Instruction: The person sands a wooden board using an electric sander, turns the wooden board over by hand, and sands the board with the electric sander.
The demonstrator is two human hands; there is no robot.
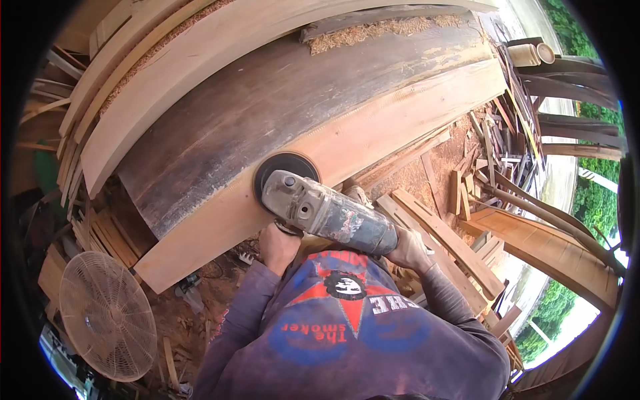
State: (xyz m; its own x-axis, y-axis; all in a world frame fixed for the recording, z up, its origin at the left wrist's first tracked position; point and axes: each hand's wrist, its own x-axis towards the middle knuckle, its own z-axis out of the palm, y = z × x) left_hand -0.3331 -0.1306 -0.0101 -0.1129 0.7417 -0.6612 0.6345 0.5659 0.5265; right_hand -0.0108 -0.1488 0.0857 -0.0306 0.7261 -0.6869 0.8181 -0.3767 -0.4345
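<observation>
An angle grinder with a dusty grey head and a blue-grey body lies across the front of my chest. Its round black disc rests on a pale wooden plank, at the edge beside a dark weathered board. My left hand is closed around the side handle near the grinder's head; the handle is mostly hidden by the fingers. At the other end, my right hand wraps around the rear of the body.
Curved pale planks with shavings between them lie beyond the dark board. To the left stands a round wire-guard fan. Loose timber lies at the right over a sawdust-strewn floor. Wood shavings are heaped at the top.
</observation>
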